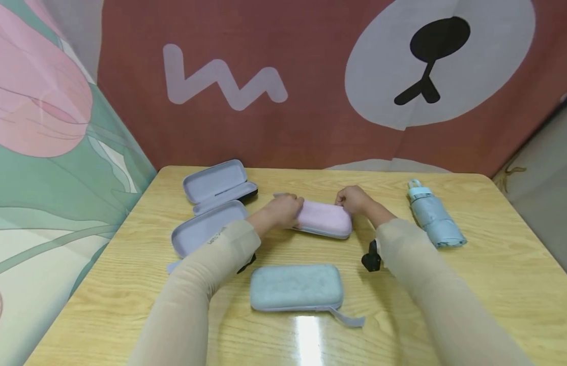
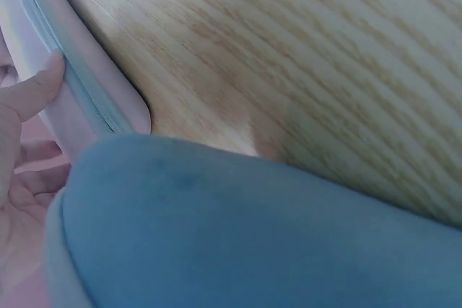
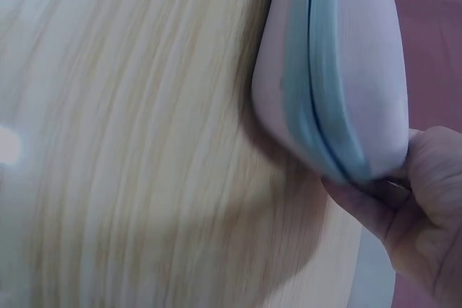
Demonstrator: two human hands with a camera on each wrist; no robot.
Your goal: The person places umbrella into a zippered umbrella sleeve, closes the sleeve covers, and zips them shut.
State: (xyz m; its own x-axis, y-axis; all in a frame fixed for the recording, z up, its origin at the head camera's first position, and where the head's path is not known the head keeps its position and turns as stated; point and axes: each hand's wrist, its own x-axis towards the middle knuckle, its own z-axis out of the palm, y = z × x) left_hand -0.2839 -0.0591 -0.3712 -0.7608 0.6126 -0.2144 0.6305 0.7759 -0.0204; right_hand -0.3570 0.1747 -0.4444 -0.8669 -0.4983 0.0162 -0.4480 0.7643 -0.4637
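A pink zippered case [image 1: 324, 219] with a light blue zipper band lies near the middle of the table. My left hand [image 1: 285, 209] grips its left end; in the left wrist view the thumb [image 2: 45, 86] presses on the side by the zipper, with fingers curled beyond. At the far right corner, my right hand [image 1: 353, 199] pinches the case's end where the zipper runs round. The right wrist view shows those fingers [image 3: 368, 203] bent against the end of the pink case [image 3: 372, 55]; what lies between their tips is hidden.
A light blue-green zippered case [image 1: 297, 287] with a strap lies in front. Two lavender hard cases stand with lids raised at left, one farther back [image 1: 216, 183], one nearer [image 1: 207, 229] partly behind my left sleeve. A folded blue umbrella [image 1: 434, 216] lies at right.
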